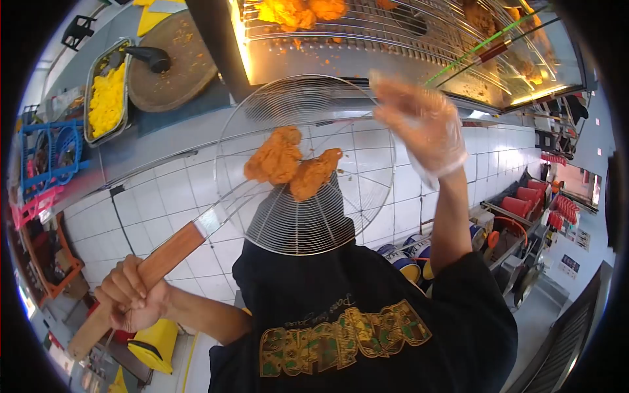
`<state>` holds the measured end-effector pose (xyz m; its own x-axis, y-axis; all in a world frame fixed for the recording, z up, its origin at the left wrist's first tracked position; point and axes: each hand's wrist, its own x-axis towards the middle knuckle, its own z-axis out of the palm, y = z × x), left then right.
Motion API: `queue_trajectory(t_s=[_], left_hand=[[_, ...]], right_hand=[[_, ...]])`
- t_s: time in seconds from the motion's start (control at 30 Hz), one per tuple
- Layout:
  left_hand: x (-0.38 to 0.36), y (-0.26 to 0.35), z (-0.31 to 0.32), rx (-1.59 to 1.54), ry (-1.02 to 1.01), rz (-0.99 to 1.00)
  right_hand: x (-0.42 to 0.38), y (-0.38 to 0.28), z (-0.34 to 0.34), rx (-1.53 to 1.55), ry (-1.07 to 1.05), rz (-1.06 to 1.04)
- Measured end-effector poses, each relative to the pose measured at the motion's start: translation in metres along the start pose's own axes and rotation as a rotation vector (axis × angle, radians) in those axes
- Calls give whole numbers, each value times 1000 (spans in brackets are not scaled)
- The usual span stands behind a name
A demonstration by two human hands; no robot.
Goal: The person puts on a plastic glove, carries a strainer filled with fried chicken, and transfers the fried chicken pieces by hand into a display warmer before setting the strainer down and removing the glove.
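Note:
My left hand (pixel 134 293) is closed around the wooden handle (pixel 171 254) of a large round wire skimmer (pixel 304 229). The skimmer is held out in front of my body, above the tiled floor. Two pieces of fried chicken, a bigger one (pixel 275 157) and a smaller one (pixel 314 175), lie side by side near the middle of its mesh. My right hand (pixel 422 124), in a clear plastic glove, is at the skimmer's right rim, below the display case. Its fingers are blurred but look stretched out, thumb apart, with nothing visible in them.
A lit display case (pixel 367 56) with wire racks and fried chicken stands ahead. At the left are a round chopping board (pixel 187 72) with a black-handled tool (pixel 151 59), a metal tray (pixel 92 134) of yellow food and a blue basket (pixel 49 154). Tins (pixel 403 262) stand at right.

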<state>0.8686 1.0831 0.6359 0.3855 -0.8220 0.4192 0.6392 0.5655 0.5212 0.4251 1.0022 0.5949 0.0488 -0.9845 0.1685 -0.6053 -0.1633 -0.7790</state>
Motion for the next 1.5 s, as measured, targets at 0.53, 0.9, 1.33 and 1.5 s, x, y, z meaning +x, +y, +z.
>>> queue_trajectory(t_s=[0.53, 0.9, 1.33, 1.5], left_hand=[[7, -14, 5, -108, -44, -42], [1, 2, -5, -16, -15, 34], [0, 3, -8, -58, -38, -19], [1, 7, -14, -12, -52, -29]], right_hand=[[-36, -35, 70, -555, -409, -221], [-15, -13, 38, 1397, -837, 525], [89, 26, -12, -329, 296, 240], [134, 62, -12, -584, 134, 155]])
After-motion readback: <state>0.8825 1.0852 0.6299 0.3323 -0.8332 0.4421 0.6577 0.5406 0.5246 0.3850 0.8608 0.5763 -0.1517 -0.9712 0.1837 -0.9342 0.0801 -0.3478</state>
